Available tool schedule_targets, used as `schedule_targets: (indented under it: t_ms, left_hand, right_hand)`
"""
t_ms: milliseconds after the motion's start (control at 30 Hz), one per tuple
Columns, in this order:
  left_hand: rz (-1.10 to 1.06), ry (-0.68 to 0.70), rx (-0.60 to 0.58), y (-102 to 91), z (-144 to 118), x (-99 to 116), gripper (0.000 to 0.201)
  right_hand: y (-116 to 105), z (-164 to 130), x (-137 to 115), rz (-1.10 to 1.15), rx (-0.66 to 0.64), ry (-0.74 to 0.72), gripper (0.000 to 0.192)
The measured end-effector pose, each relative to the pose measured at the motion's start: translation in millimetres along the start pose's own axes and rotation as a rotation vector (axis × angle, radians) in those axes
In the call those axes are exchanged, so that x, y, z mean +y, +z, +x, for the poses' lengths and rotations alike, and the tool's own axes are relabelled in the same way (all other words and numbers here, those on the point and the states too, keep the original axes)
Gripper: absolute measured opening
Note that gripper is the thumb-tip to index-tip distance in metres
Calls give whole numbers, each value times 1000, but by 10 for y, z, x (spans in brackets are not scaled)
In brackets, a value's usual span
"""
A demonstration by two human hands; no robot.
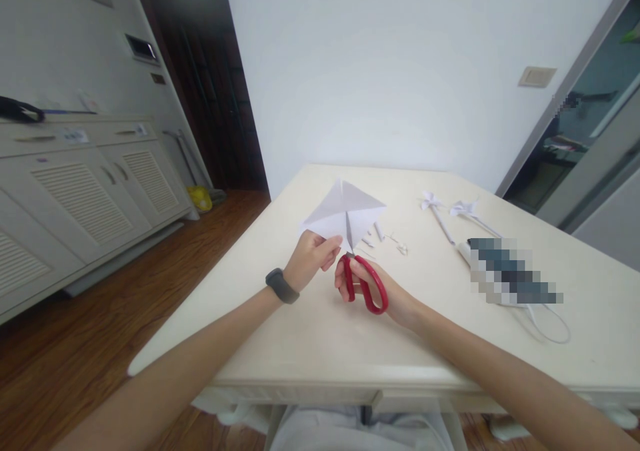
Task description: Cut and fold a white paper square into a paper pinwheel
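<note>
My left hand (315, 259), with a dark band on its wrist, pinches the near left edge of a creased white sheet of paper (330, 212). The sheet is held above the table, one corner pointing away from me. In my right hand (373, 283) is a pair of scissors (376, 289) with red handles, fingers through the loops. Its blades point away from me and meet the paper's near corner, where a slit runs toward the middle. Just beyond my right hand, small paper scraps (369, 242) and a short paper roll (379, 231) lie on the table.
Two white paper pinwheels on sticks, one nearer (440, 217) and one farther right (467, 209), lie on the cream table (250, 317). A blurred-out device (510, 274) with a white cable (563, 327) lies at the right. A white wall stands behind the table.
</note>
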State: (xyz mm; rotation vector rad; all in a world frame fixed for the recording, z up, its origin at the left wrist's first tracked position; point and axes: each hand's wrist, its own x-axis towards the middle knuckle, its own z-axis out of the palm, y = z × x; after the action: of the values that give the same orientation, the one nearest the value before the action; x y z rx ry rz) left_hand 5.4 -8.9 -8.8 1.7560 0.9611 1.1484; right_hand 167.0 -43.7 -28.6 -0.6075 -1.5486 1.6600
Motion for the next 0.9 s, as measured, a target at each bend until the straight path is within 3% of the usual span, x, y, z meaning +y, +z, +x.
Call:
schedule_targets:
  t_ms: [900]
  left_hand:
    - [46, -1, -6, 2, -3, -10, 47]
  right_hand:
    - [14, 11, -10, 18, 19, -4, 31]
